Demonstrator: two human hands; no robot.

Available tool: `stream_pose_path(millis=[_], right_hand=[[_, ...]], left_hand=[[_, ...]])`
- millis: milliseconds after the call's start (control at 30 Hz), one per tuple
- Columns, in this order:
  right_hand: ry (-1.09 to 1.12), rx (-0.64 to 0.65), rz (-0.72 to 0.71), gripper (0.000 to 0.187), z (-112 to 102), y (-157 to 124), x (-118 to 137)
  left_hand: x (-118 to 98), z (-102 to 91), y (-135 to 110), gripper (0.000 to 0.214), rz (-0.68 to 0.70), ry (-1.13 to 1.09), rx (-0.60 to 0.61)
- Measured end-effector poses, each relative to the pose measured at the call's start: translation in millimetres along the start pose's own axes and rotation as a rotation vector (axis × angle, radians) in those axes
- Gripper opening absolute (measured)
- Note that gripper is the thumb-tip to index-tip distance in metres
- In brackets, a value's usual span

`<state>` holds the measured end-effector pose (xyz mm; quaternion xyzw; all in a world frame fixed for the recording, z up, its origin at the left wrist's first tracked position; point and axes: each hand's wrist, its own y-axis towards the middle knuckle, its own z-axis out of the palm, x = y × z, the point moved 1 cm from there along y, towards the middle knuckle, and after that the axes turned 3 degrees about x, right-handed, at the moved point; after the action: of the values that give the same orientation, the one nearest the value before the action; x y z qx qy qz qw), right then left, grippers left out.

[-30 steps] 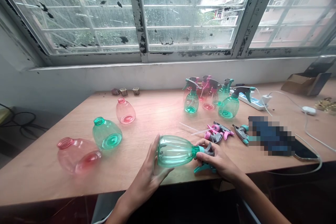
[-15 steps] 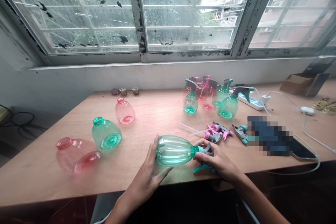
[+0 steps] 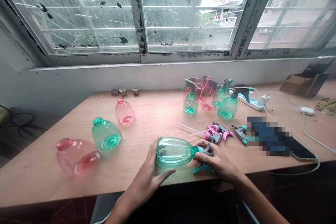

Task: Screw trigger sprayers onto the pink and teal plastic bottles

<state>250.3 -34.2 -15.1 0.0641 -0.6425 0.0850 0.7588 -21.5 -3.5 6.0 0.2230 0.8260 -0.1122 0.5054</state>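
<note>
A clear green spray bottle [image 3: 174, 152] lies on its side above the near edge of the wooden table [image 3: 157, 115]. My left hand [image 3: 148, 178] cups its base with fingers wrapped round it. My right hand [image 3: 215, 161] is closed on the grey and teal trigger head [image 3: 206, 152] at the bottle's neck. Loose pink and teal trigger heads [image 3: 217, 132] lie just beyond my right hand.
Open bottles stand at left: a green one [image 3: 106, 134], a small pink one [image 3: 125, 111] and a larger pink one [image 3: 76, 155]. Several bottles with trigger heads [image 3: 210, 96] cluster at the back right. A power strip [image 3: 252, 102], white cables, a phone [image 3: 301, 149] and a cardboard box [image 3: 306, 80] lie right.
Both hands stay on the green bottle and its trigger head; the bottle has shifted only slightly. Nothing else on the table has moved.
</note>
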Motion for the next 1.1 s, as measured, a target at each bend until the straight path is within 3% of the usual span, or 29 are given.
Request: stream_pose_path(millis=[1100], right_hand=[[-0.056,-0.001,0.021,0.044,-0.5,-0.6,-0.8]], left_hand=[[-8.9,-1.2,-2.0,0.096,-0.038,0.006,0.027]])
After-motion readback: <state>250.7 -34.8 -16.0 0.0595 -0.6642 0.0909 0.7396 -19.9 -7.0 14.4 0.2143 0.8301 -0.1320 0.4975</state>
